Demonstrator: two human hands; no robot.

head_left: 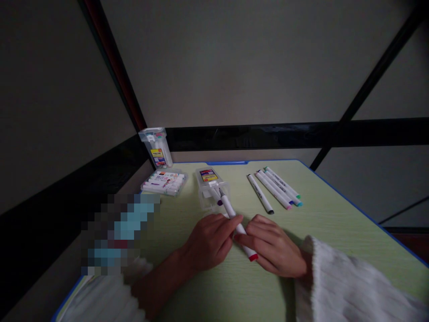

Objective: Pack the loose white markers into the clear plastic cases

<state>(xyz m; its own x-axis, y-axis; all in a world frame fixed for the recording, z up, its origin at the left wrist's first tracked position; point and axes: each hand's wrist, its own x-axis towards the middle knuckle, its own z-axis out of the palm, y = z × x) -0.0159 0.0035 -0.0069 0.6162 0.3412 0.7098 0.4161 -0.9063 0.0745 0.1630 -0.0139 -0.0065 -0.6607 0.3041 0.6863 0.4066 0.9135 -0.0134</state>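
Our left hand (211, 239) and right hand (273, 246) grasp the red-ended marker (229, 207) mid-bench (335, 228), before the clear case (208, 175); five loose markers (273, 190) lie toward the right edge, so we seem only partway.

"Class of place?"

"Home, by appearance; study or hobby corner. Exact room: undetermined."

"Supporting items?"

"Desk (330, 208), one: pale green wood-grain top, blue edging (348, 200), blue ledge (228, 163) midway along far edge. Wall panels (241, 67), grey, with glossy black strip (261, 137), close behind far edge. Marker case (158, 154), lidded, clear plastic, upright, far left corner. Marker pens (260, 194), several, loose, toward right edge. Sleeves (351, 286), white, fleecy, near side: homewear in look."
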